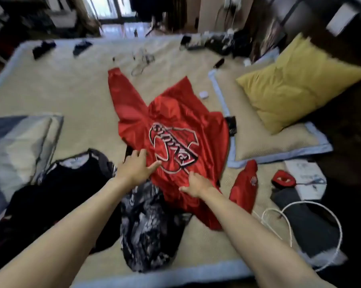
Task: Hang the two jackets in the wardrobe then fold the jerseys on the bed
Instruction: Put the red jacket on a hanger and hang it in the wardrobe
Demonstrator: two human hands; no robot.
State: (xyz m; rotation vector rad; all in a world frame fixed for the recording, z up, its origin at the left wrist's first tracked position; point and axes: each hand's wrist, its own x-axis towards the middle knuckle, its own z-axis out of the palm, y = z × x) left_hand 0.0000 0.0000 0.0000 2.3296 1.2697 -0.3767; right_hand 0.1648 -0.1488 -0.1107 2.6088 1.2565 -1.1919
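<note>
Probably the red jersey [171,121] is light, soft and slippery; take it at the shoulders. The left hand [137,167] presses it with fingers apart; for the right hand [196,183] I cannot tell.

We look down on a home bedroom: a wide bed [71,90] under a woven mat, a yellow pillow [296,86] at two o'clock, a striped pillow [15,146] at nine o'clock, loose clothes [67,183] strewn about, a bright window [111,9] at twelve o'clock.
</note>
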